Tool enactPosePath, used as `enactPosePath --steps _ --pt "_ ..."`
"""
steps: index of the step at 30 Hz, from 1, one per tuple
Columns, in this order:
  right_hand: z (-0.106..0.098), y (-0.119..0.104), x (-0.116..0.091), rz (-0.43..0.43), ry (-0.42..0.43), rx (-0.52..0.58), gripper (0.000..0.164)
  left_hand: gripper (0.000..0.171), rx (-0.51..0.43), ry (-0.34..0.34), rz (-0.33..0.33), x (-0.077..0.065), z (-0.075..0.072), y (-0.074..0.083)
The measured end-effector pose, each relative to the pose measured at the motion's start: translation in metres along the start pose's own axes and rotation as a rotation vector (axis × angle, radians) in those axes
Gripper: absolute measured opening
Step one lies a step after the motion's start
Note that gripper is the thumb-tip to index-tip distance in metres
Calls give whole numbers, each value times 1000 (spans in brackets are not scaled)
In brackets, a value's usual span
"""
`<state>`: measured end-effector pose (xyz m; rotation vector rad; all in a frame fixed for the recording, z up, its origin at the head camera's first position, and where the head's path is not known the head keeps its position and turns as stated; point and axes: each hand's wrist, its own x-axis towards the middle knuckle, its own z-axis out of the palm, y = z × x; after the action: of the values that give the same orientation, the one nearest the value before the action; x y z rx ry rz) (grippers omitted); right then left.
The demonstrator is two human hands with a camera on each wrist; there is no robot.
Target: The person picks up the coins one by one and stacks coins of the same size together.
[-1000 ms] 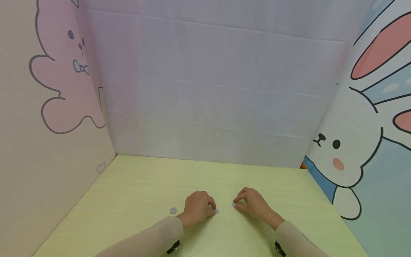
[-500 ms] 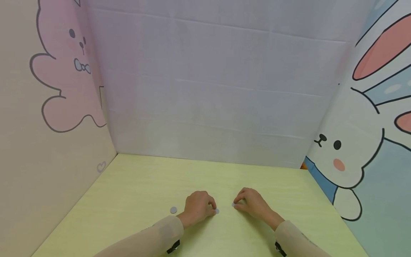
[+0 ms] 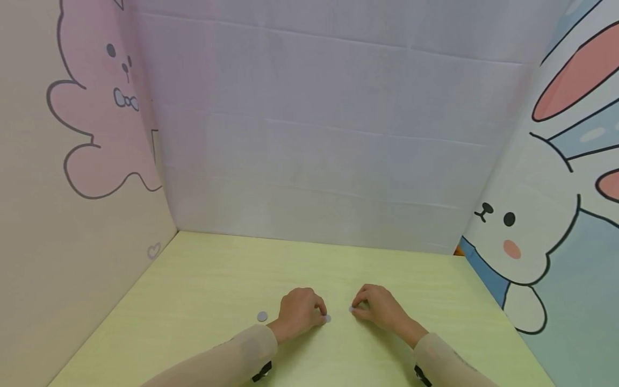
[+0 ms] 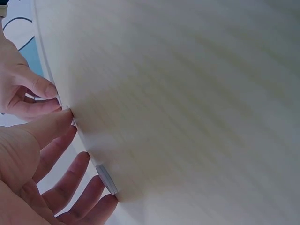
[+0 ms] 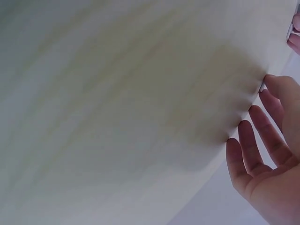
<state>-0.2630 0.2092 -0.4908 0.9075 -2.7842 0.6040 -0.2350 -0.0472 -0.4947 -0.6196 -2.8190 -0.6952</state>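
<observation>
My left hand (image 3: 300, 310) is low over the yellow table (image 3: 232, 269), thumb and index finger pinching a small grey coin-like disc (image 3: 328, 319) at the surface. Opposite it, my right hand (image 3: 379, 306) pinches another small grey disc (image 3: 351, 309) between thumb and index finger; fingers hide most of it. To the left of my left hand lies a third grey round (image 3: 262, 316). In the left wrist view this grey stack (image 4: 107, 179) looks layered, close to the outer fingertips. The right wrist view shows the other fingertips (image 5: 233, 140) of my right hand touching the table.
A pale cloth wall (image 3: 309, 134) closes off the back of the table. Side panels carry a pink bear drawing (image 3: 106, 134) on the left and a white rabbit drawing (image 3: 527, 226) on the right.
Both hands keep their pinch on the discs and hardly move. The head view has shifted very slightly.
</observation>
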Motion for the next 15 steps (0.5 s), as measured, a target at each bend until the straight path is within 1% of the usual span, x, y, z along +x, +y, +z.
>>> enactPosePath --steps 8,15 --pt "0 -1 0 -11 7 -3 6 13 -16 11 9 0 -2 1" --pt "4 -4 1 -18 1 45 7 13 -13 3 2 0 -1 0"
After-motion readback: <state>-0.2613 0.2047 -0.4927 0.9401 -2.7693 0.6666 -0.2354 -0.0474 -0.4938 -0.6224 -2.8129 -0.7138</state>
